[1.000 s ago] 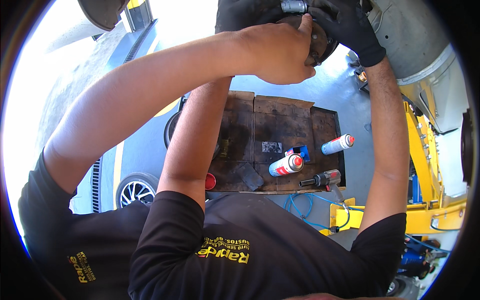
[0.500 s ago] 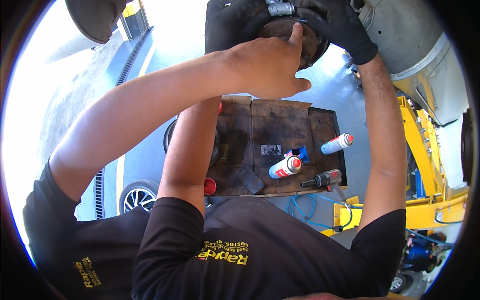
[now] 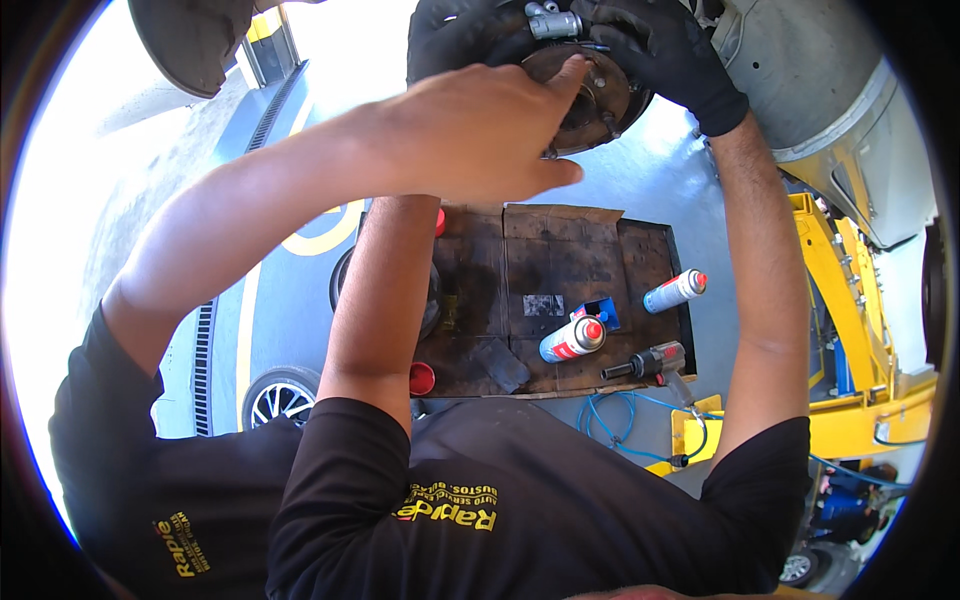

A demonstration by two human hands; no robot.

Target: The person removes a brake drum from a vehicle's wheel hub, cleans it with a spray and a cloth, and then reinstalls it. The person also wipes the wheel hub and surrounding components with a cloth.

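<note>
Together, our black-gloved left hand [image 3: 462, 42] and right hand [image 3: 668, 58] curl at either side of the silver wheel cylinder [image 3: 556, 26], just above the studded wheel hub [image 3: 602, 98]; we cannot tell whether either grips it. A co-worker's bare hand [image 3: 490, 132] points at the hub.

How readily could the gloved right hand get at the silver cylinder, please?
Probably yes: the right hand is close beside the silver cylinder, and the co-worker's hand appears lower, not between them.

White glare floods in from nine to eleven o'clock, bleaching the floor [image 3: 135, 190], while the dark shirt [image 3: 580, 490] at six o'clock lies shaded and fisheye distortion bows the yellow frame [image 3: 840, 425] near four.
</note>
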